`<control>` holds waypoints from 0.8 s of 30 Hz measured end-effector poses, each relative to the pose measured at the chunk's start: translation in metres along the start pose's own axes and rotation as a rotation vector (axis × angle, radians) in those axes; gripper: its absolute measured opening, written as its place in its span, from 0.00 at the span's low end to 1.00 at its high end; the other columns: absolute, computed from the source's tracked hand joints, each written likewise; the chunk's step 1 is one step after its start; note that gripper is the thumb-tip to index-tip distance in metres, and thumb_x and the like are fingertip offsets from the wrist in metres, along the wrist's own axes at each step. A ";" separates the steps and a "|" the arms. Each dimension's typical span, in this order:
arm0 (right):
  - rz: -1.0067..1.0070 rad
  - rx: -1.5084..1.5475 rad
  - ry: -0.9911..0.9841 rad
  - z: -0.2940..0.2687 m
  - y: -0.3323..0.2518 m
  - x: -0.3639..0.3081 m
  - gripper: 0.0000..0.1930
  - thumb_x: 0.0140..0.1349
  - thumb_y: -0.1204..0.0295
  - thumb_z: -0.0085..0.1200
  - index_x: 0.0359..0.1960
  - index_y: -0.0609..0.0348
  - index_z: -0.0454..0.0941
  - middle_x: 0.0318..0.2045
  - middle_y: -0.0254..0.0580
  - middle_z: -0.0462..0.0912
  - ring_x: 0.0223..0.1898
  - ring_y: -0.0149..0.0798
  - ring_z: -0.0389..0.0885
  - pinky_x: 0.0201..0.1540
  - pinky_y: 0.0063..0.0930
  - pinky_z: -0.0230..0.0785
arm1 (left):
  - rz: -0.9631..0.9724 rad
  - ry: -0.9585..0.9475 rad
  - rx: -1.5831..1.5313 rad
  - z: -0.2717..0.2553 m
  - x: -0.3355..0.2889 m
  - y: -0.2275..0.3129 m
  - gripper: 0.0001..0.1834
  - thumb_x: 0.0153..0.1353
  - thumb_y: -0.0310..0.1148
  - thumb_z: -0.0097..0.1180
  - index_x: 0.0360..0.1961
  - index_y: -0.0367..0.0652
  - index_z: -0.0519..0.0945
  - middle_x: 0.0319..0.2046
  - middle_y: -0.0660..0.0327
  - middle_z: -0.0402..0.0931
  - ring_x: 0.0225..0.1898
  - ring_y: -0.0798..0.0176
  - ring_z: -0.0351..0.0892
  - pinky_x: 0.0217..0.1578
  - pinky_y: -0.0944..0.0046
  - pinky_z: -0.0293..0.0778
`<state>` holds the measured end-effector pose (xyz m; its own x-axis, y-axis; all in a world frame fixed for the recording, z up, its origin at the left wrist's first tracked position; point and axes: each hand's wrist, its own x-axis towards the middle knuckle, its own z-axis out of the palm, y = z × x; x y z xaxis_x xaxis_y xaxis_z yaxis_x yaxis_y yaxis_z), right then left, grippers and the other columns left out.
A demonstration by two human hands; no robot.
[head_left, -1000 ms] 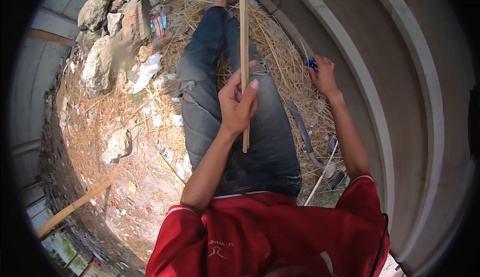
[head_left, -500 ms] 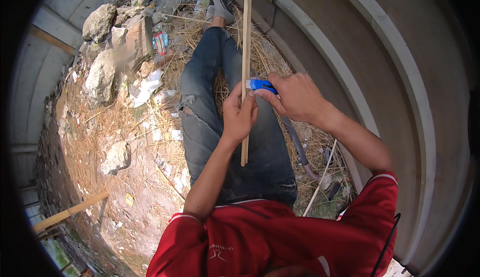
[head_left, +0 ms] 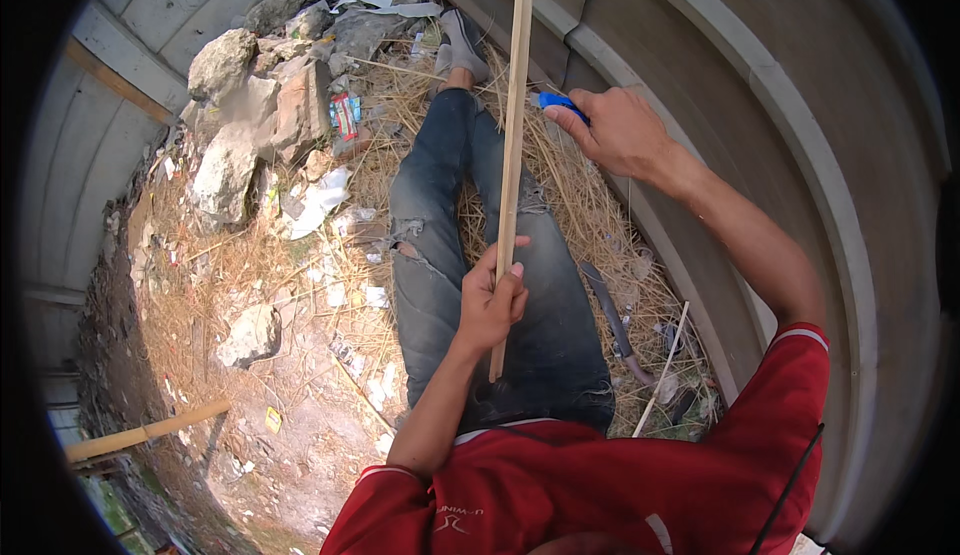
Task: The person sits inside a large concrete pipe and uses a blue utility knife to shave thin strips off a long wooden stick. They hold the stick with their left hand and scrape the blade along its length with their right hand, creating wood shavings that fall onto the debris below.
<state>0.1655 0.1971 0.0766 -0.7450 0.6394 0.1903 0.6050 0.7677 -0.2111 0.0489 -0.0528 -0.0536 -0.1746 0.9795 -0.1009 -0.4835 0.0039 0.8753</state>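
Note:
My left hand [head_left: 488, 307] is wrapped round a long, narrow wooden strip [head_left: 517, 90] near its lower end. The strip stretches away over my outstretched legs in torn jeans [head_left: 432, 195] and leaves the view at the top. In my right hand [head_left: 626, 135] is a utility knife [head_left: 565, 106] with a blue handle, the front of it pointing left toward the strip. A gap shows between the knife and the strip. Most of the knife's handle is hidden in my fingers.
Dry straw [head_left: 560, 180] lies round my legs. A ribbed metal sheet wall [head_left: 720, 105] curves up close on the right. Several rocks [head_left: 225, 170] are piled at the far left, with litter beside them. A bamboo pole [head_left: 150, 428] juts in from the left.
The knife was against the strip beside my left hand; my right hand has carried it up and to the right, off the strip. My left hand and the strip have shifted lower.

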 end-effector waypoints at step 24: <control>-0.273 0.054 -0.182 -0.002 -0.059 -0.058 0.28 0.73 0.45 0.50 0.30 0.61 0.80 0.13 0.51 0.77 0.19 0.58 0.81 0.26 0.50 0.73 | -0.046 -0.061 -0.140 -0.008 -0.002 0.000 0.15 0.81 0.36 0.42 0.62 0.40 0.67 0.18 0.72 0.55 0.13 0.78 0.52 0.15 0.71 0.52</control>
<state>0.1736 0.1146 0.0804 -0.9186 0.3883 0.0734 0.3636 0.9033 -0.2277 0.0425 -0.0567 -0.0570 -0.0997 0.9893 -0.1067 -0.6057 0.0247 0.7953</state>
